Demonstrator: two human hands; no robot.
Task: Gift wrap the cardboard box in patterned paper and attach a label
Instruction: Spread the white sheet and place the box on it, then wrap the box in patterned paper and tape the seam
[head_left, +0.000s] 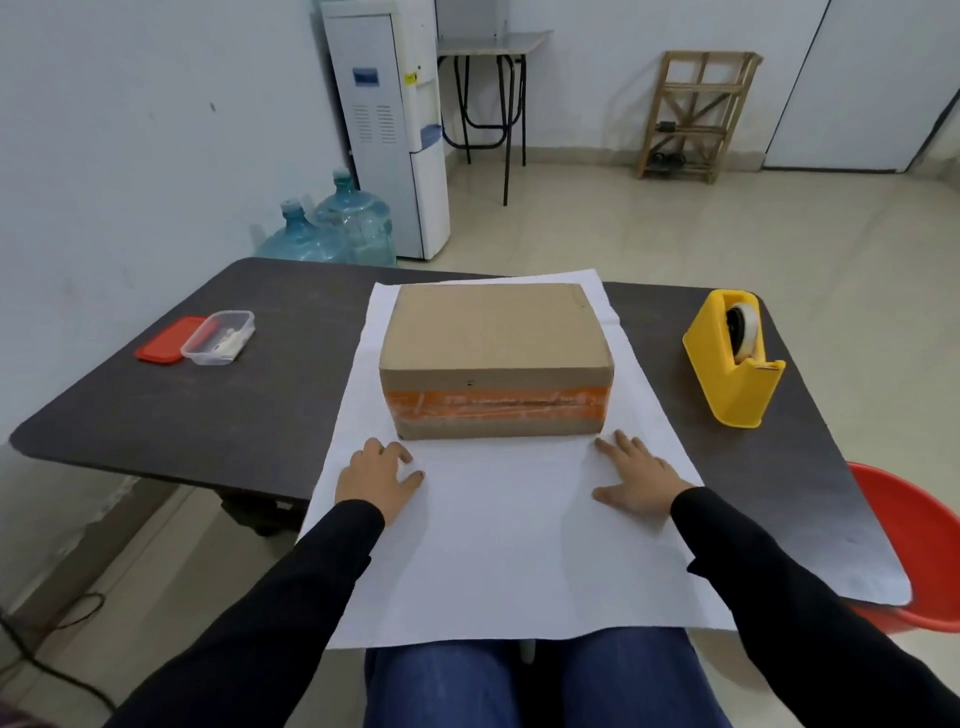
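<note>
A brown cardboard box (496, 353) with an orange tape band on its near side stands on a sheet of paper (509, 545) whose white side faces up, spread over the dark table (218, 410). My left hand (376, 478) rests palm down on the paper just in front of the box's near left corner. Its fingers are bent a little. My right hand (636, 478) lies flat on the paper by the near right corner, fingers spread. Neither hand holds anything. The paper's near edge hangs over my lap.
A yellow tape dispenser (735, 358) stands on the table to the right. At the left sit a clear plastic container (218, 338) and its red lid (166, 340). A red tub (919, 551) is below the table's right edge. Water bottles stand beyond the table.
</note>
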